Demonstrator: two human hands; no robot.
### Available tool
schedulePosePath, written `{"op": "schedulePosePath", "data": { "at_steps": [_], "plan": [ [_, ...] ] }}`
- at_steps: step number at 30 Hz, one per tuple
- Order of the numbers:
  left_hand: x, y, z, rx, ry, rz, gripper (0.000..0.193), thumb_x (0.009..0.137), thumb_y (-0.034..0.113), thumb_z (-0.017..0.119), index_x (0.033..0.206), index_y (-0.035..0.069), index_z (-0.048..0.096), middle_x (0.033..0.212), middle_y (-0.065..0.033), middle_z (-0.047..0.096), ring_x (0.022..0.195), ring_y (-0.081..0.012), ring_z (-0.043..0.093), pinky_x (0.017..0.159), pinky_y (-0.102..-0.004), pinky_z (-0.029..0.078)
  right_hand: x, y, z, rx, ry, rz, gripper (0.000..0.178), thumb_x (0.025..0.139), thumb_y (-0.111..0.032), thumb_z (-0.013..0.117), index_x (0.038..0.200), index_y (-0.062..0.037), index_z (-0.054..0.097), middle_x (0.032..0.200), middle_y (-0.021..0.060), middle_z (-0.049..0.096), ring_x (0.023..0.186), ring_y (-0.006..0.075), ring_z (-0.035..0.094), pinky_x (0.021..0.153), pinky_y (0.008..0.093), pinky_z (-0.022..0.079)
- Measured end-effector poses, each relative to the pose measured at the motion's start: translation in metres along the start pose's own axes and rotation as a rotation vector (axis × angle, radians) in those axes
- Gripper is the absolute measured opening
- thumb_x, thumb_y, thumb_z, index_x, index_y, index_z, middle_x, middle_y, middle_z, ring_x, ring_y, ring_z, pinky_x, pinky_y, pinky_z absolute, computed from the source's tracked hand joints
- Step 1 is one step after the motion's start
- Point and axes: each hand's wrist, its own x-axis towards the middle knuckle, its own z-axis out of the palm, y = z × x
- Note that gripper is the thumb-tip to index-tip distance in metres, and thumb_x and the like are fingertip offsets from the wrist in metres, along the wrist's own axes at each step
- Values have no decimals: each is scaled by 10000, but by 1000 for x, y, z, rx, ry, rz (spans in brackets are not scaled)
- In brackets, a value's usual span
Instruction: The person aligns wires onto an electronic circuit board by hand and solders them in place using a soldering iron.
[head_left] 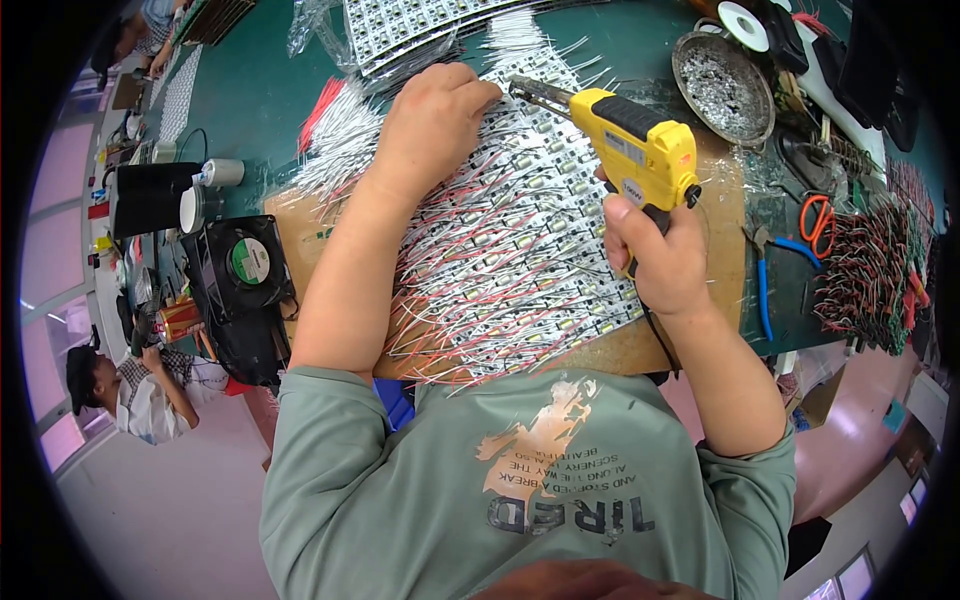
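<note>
My right hand [662,248] is wrapped round the grip of a yellow and black soldering gun [640,145], its tip pointing left toward my left fingers. My left hand [432,122] is closed in a pinch at the far part of a large panel of small white circuit boards [545,255]; what the fingertips hold is too small to make out, and the gun's tip is close beside them. Many red and white wires [450,270] stick out across the panel's left and near parts. A bundle of loose white wires [345,145] with red ends lies left of my left hand.
The panel lies on a brown board [720,200] on a green table. Right of it are a metal dish of silvery bits [722,85], blue-handled cutters [765,290], orange-handled scissors [818,225] and wired boards [865,270]. A black fan [240,260] stands left; stacked panels [420,30] lie behind.
</note>
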Motion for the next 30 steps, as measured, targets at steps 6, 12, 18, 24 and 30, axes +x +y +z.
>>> {"op": "schedulePosePath", "data": {
  "at_steps": [6, 12, 18, 24, 30],
  "plan": [
    [1, 0, 0, 8, -20, -10, 104, 834, 115, 649, 917, 118, 712, 876, -43, 637, 859, -258, 624, 754, -368, 515, 0, 0, 0, -5, 11, -1, 297, 881, -225, 670, 1052, 1, 581, 658, -25, 527, 534, 43, 467, 480, 218, 369],
    [1, -1, -1, 17, -31, -13, 108, 835, 116, 648, 921, 122, 713, 878, -41, 636, 864, -259, 621, 761, -367, 513, 0, 2, 1, -10, 17, 8, 314, 876, -236, 673, 1061, 5, 590, 656, -23, 532, 534, 45, 472, 482, 219, 371],
    [2, 0, -2, 22, -36, -4, 114, 834, 113, 646, 927, 119, 711, 872, -46, 632, 860, -263, 618, 759, -372, 511, 0, 1, 0, -40, 18, 3, 314, 875, -263, 674, 1030, 3, 613, 641, -25, 534, 537, 48, 478, 487, 228, 376],
    [2, 0, -3, 11, -52, -3, 114, 832, 111, 646, 928, 108, 706, 862, -55, 626, 855, -273, 613, 759, -379, 504, 0, 2, 0, -59, 18, 27, 309, 876, -270, 675, 1012, 1, 613, 640, -25, 533, 537, 50, 475, 486, 232, 376],
    [3, -1, -3, 7, -60, 0, 111, 834, 113, 643, 927, 102, 703, 858, -57, 625, 858, -275, 611, 763, -381, 502, -2, 3, 0, 42, 12, 5, 283, 885, -241, 673, 1019, -5, 594, 667, -25, 531, 541, 46, 468, 482, 218, 373]
  ]
}}
